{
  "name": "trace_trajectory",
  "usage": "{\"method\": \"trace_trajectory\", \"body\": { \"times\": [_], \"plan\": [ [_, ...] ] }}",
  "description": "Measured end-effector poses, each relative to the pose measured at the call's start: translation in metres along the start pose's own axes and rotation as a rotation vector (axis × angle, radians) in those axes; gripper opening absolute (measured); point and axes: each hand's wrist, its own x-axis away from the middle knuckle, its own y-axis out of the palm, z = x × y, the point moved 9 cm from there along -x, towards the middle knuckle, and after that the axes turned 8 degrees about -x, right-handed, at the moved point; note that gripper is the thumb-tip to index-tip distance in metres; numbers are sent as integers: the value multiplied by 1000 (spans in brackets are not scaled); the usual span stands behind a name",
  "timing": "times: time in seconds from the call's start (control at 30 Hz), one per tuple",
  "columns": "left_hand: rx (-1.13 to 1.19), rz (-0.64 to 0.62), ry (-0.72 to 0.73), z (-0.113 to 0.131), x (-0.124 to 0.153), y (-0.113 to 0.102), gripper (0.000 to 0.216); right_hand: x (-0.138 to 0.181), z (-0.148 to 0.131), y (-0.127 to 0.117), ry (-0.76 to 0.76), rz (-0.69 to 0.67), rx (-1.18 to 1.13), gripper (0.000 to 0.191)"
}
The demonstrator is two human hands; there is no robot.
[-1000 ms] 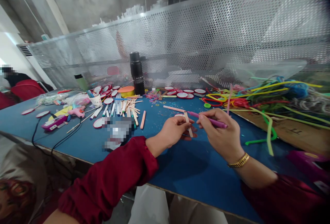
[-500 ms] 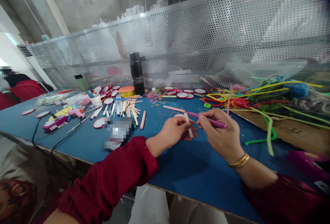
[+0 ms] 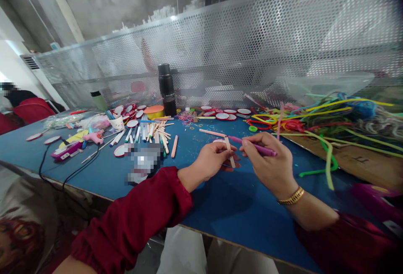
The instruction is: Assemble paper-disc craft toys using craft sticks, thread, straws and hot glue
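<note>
My left hand (image 3: 214,160) is closed on a pale wooden craft stick (image 3: 229,152), pinched between thumb and fingers and held upright at a slant over the blue table. In my right hand (image 3: 269,158) is a purple marker (image 3: 262,149), gripped like a pen, its tip at the upper part of the stick; whether it touches I cannot tell. A white disc with a red rim (image 3: 219,140) shows partly behind my left fingers. Just beyond lies a pink stick-like piece (image 3: 211,132).
Left of my hands lie markers (image 3: 143,132), loose craft sticks (image 3: 162,130) and a pink glue gun (image 3: 93,137) with a black cord. A black bottle (image 3: 166,91) stands by the perforated screen (image 3: 220,55). Colourful pipe cleaners (image 3: 329,160) and yarn (image 3: 362,110) pile up at right.
</note>
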Motion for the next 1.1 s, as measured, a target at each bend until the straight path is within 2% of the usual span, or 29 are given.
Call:
{"method": "trace_trajectory", "body": {
  "times": [0.4, 1.1],
  "plan": [
    [-15, -2, 11, 1, 0, -1, 18, 2, -2, 4, 2, -38, -15, 12],
    [-2, 16, 2, 0, 0, -2, 16, 1, -3, 3, 6, -25, -1, 12]
  ]
}}
